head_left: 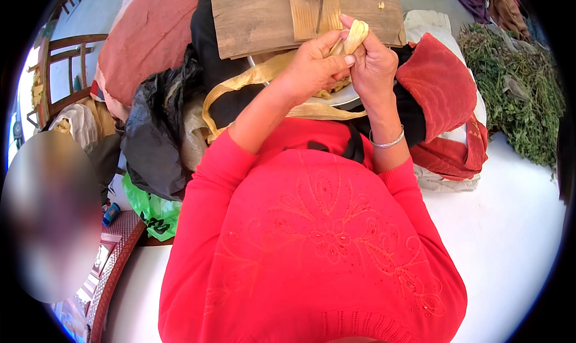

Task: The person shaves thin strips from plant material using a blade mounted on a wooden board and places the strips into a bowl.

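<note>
A pale yellow, fibrous strip (pixel 356 36) is folded into a small loop between my two hands, above the lap. My left hand (pixel 312 66) pinches its lower part, with the thumb pointing right. My right hand (pixel 375 66), a silver bangle on its wrist, grips the loop from the other side with curled fingers. A long flat band (pixel 249 76) of similar yellow material curves out to the left and back beneath my forearms. Under the hands, partly hidden, a pale dish (pixel 348 96) holds yellowish pieces. Whether band and loop are one piece, I cannot tell.
Just beyond my hands lies a wooden board (pixel 252 19) with a lighter block and an upright metal spike (pixel 320 12). Black plastic bags (pixel 156 127) and a green bag (pixel 153 205) lie left. Red cloth (pixel 441 79) and a heap of green plants (pixel 510 85) are right.
</note>
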Demonstrator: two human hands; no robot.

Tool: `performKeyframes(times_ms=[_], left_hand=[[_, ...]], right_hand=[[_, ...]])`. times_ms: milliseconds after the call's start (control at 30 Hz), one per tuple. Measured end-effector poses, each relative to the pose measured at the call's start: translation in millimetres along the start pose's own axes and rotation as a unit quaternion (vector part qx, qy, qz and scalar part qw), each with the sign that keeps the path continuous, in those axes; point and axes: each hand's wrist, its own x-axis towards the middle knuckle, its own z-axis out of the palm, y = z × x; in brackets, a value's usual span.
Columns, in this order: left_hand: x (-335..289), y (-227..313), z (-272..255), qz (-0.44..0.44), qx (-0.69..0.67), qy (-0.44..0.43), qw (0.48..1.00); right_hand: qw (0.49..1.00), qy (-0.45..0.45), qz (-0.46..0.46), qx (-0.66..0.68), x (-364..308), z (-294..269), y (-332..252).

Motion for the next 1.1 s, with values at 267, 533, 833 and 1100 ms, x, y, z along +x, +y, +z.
performKeyframes(times_ms=[267,533,833,1100], left_hand=[[-7,-3,-26,-0.035,0.129,0.021,0.991],[-15,-9,-22,0.079,0.544,0.144,0.823],[-1,-55,8,0.057,0.176,0.201,0.962],[-12,-30,-18,0.083,0.44,0.13,0.885]], right_hand=[[0.995,-0.028,-0.044,-0.083,0,-10,6],[0.989,-0.076,0.0,-0.126,-15,-1,9],[0.99,-0.022,-0.018,-0.139,-12,10,17],[0.996,-0.062,-0.001,-0.069,-13,-4,9]])
